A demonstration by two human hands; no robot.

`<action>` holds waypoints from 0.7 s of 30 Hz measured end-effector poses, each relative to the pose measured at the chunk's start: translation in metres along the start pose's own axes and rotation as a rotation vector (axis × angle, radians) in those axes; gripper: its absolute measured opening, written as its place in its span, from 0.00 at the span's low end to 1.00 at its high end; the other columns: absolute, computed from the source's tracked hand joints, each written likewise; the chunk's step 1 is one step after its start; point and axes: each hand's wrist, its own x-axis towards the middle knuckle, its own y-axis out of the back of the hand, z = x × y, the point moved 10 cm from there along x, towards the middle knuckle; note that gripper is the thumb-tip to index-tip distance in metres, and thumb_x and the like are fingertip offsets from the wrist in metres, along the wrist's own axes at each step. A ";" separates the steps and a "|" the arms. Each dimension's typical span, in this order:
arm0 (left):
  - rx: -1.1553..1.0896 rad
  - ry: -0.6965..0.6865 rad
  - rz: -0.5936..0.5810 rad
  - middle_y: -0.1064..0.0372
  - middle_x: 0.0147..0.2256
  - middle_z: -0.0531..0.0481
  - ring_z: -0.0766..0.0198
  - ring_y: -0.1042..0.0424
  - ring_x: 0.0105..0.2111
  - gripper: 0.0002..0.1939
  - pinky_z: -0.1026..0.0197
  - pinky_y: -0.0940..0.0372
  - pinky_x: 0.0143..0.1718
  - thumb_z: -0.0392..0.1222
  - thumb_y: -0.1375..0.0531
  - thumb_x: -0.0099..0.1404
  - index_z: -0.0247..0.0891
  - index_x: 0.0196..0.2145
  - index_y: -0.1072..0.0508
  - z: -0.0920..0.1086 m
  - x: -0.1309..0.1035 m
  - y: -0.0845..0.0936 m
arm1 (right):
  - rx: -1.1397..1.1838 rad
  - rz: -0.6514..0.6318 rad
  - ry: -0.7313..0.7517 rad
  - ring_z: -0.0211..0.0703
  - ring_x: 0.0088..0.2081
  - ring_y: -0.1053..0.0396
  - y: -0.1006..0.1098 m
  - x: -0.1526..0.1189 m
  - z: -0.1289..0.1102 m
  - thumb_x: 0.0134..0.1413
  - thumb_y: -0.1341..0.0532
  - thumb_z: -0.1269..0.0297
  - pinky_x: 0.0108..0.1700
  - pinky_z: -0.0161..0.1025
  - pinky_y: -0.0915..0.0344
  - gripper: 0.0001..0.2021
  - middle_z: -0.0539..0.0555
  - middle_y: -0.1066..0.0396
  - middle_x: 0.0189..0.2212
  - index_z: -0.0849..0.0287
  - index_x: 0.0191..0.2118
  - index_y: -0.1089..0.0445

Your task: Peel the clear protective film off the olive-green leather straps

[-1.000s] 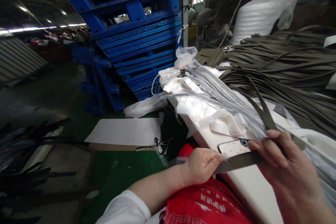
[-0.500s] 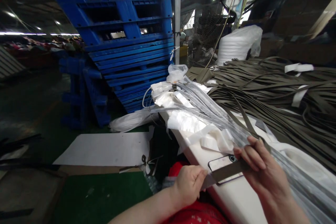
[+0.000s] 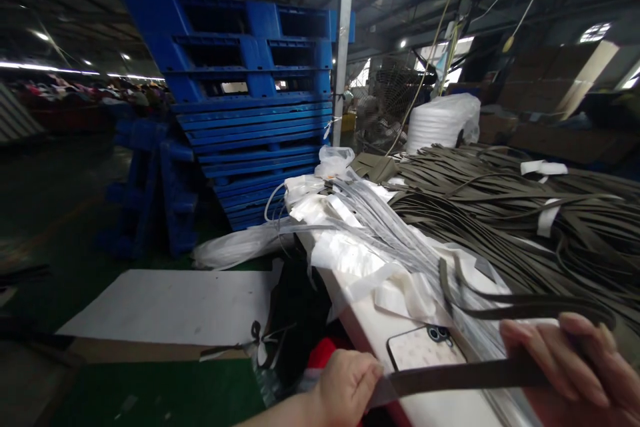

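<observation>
A flat olive-brown strap (image 3: 450,379) is stretched between my two hands above the front edge of the white table. My left hand (image 3: 350,380) is closed in a pinch on its left end, where the strip looks paler and somewhat see-through. On the right, the fingers of my right hand (image 3: 575,363) are bent over the strap and grip it, slightly blurred. Behind that hand a dark strap loops back toward the pile. Partly behind the taut strap lies a phone (image 3: 417,350) in a light patterned case. White ribbon pieces (image 3: 405,297) curl just beyond it.
Long clear plastic strips (image 3: 387,213) run along the table. A large heap of olive straps (image 3: 480,193) with white ties covers the right side. Blue pallets (image 3: 260,113) stand stacked beside a metal post (image 3: 343,47). A white sheet (image 3: 175,307) lies at lower left.
My right hand has moved right and my left hand slightly left and down, so a longer stretch of strap shows between them. The view has tilted upward.
</observation>
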 end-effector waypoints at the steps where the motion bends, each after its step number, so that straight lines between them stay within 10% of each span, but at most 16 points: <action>1: -0.054 0.032 -0.049 0.37 0.18 0.51 0.68 0.36 0.20 0.32 0.66 0.47 0.23 0.57 0.63 0.75 0.37 0.22 0.38 -0.002 0.001 -0.004 | -0.002 -0.004 -0.002 0.30 0.17 0.47 -0.001 0.000 -0.004 0.49 0.28 0.63 0.53 0.39 0.28 0.09 0.40 0.47 0.13 0.52 0.36 0.26; 12: -0.382 0.159 -0.208 0.35 0.17 0.52 0.70 0.37 0.17 0.36 0.69 0.43 0.20 0.68 0.59 0.71 0.35 0.24 0.33 0.022 0.042 -0.024 | -0.077 -0.053 -0.119 0.28 0.16 0.49 -0.013 -0.001 0.037 0.54 0.31 0.56 0.45 0.34 0.28 0.11 0.40 0.46 0.13 0.55 0.40 0.23; 16: -0.500 0.129 -0.160 0.38 0.16 0.53 0.70 0.38 0.15 0.36 0.69 0.45 0.17 0.69 0.59 0.70 0.36 0.24 0.34 0.048 0.069 -0.027 | -0.321 -0.077 -0.083 0.42 0.38 0.27 -0.014 -0.005 0.048 0.55 0.36 0.42 0.55 0.41 0.33 0.22 0.53 0.23 0.32 0.55 0.42 0.20; 21: -0.467 -0.002 -0.163 0.35 0.19 0.53 0.70 0.36 0.17 0.32 0.68 0.42 0.20 0.63 0.58 0.73 0.36 0.27 0.31 0.076 0.090 -0.033 | -0.699 -0.237 -0.166 0.55 0.47 0.26 -0.014 -0.013 0.060 0.58 0.40 0.40 0.53 0.50 0.31 0.24 0.57 0.21 0.41 0.54 0.44 0.20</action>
